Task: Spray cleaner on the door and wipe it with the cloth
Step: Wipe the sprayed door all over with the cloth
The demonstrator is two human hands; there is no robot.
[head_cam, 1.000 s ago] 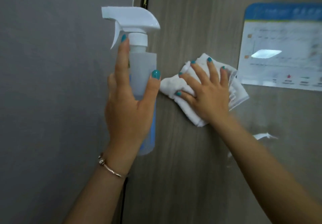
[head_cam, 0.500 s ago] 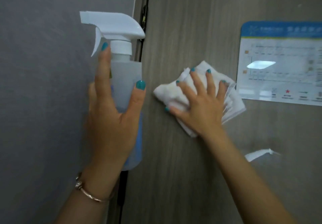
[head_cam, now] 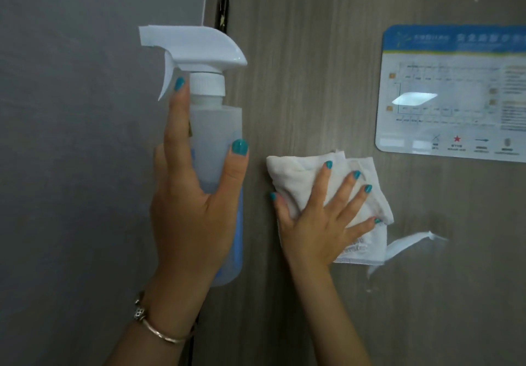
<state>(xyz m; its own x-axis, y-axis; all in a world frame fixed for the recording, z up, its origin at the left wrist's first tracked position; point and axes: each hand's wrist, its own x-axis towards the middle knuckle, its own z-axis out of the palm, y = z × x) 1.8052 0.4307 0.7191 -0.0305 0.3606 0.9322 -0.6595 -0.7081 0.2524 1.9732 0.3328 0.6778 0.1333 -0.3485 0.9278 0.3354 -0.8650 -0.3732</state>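
Your left hand has its grip wrapped round the translucent plastic spray bottle w/ white trigger head: thumb on the right side of the body, index finger up along the neck just below the trigger, nozzle pointing left. Bottle's upright, held in front of the seam between the grey wall panel and the grey-brown wood-grain door. Your right hand is flat, fingers spread and straight, palm pressing the crumpled white cloth against the door, just right of the bottle and below-left of the laminated blue-headed floor-plan notice stuck on the door. Cloth sticks out above your fingers and to the lower right. A pale streak w/ a shiny glare sits on the door just right of the cloth. Thin rose-gold bracelet on your left wrist.
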